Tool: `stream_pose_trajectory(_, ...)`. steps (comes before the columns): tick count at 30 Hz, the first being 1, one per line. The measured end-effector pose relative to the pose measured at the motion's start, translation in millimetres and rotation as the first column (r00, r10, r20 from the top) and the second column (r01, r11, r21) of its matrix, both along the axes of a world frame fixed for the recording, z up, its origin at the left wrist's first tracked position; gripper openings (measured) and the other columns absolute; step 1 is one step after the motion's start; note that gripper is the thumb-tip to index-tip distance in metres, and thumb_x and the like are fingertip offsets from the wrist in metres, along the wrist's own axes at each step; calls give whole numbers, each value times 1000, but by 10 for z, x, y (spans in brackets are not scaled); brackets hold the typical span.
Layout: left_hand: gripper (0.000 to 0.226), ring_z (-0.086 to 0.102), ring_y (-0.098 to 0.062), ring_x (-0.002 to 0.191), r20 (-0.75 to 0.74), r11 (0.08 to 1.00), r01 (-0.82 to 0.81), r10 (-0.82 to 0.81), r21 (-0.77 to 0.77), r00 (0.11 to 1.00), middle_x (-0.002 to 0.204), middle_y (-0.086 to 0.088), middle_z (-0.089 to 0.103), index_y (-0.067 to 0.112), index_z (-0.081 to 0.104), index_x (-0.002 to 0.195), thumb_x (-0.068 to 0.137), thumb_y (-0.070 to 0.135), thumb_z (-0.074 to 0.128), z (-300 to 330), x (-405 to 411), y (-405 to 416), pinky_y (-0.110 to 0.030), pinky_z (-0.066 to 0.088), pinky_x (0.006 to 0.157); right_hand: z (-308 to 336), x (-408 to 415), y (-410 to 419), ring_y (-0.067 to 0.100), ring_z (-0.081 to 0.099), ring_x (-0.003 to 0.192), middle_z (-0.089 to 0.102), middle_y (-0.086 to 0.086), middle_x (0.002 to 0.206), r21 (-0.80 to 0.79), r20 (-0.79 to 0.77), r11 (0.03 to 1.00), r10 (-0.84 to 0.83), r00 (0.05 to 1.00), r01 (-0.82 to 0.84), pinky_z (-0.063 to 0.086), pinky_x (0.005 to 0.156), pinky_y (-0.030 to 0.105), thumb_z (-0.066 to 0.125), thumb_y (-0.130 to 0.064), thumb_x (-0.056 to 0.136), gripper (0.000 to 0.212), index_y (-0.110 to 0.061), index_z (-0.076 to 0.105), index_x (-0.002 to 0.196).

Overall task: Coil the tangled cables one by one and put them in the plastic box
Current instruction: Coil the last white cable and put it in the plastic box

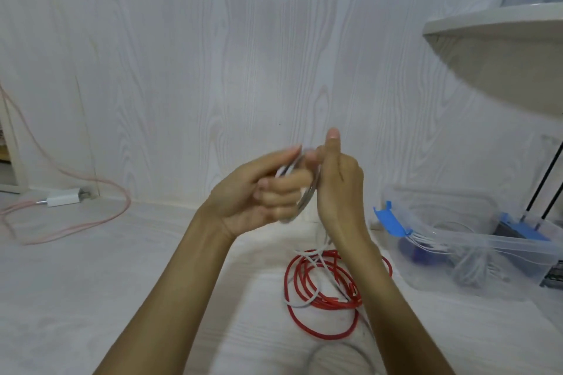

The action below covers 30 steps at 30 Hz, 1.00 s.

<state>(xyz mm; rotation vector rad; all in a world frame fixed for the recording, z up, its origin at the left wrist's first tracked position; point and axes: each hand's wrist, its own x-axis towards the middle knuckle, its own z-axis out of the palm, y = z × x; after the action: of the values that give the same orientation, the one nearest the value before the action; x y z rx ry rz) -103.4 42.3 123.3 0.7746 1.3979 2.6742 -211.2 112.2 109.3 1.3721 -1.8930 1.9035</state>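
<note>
White cable (304,192) blurring between both hands, its turns uncountable, red cable (320,292) passing partly behind the right forearm (396,298), grey loop (341,350) running off the near edge, pink cable (61,216) leaving at the left, box (475,253) contents smearing through clear plastic.

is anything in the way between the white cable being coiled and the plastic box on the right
Nothing visible blocks it. The white cable coil, held in the left hand and right hand, has open space rightward to the clear plastic box, whose top is open. Its tail still threads the red cable.
</note>
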Motion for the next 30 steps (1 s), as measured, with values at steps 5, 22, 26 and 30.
stream_pose_trajectory(5,28,31,-6,37,11,806,-360,402,470,915,50,4,39,4,55,94,101,16,32,121,-146,182,-13,30,41,-18,106,-100,3,35,38,47,-1,53,-153,546,865,477,688,-478,27,37,16,35,-44,100,47,-5,59,86)
stream_pose_trajectory(22,25,73,-18,71,-237,91,-831,937,-548,258,77,-1,75,17,47,97,104,20,23,-71,59,-377,-18,50,66,85,51,258,9,51,57,43,-3,59,803,279,202,704,653,-561,49,70,26,37,-32,102,35,-12,58,122)
stream_pose_trajectory(26,24,71,-27,70,-97,152,-553,913,-819,395,83,-9,75,12,51,96,103,21,30,-179,88,-400,-28,56,66,215,-238,468,7,40,52,43,-1,59,823,83,378,659,748,-424,40,53,18,46,-34,98,28,-21,71,102)
stream_pose_trajectory(30,31,45,-11,45,25,261,-289,780,-921,626,62,1,62,10,54,97,101,34,35,-225,83,-355,-23,31,47,245,-450,559,14,44,57,57,5,63,654,-193,708,498,846,-267,37,59,23,63,-48,82,20,-32,75,78)
